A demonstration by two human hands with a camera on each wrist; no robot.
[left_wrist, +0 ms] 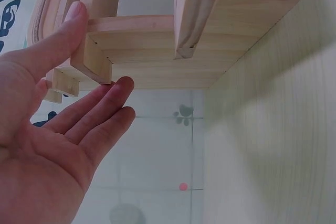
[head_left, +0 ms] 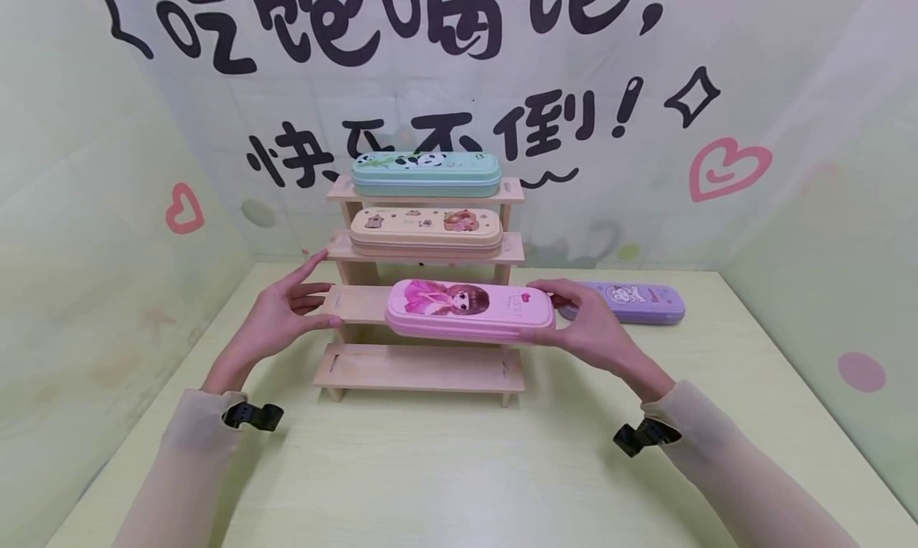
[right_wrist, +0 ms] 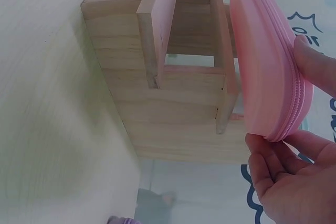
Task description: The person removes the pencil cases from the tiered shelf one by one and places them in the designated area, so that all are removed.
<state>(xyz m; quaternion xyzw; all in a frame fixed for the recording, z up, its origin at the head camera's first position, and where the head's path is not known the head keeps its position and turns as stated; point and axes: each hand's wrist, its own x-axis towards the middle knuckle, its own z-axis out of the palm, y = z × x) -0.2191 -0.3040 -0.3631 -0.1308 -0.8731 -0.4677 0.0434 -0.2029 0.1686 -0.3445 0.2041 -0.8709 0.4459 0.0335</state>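
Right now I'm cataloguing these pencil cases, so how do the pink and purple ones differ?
The right hand grips the pink case, while the purple case lies on the table. The pink case shows a long-haired figure; the purple case shows a pale cartoon character. Both look elongated, with rounded corners.

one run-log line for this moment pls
right hand: grips pink case at right end; left hand: beside rack; mint case: top shelf; cream case: second shelf down; purple case: table
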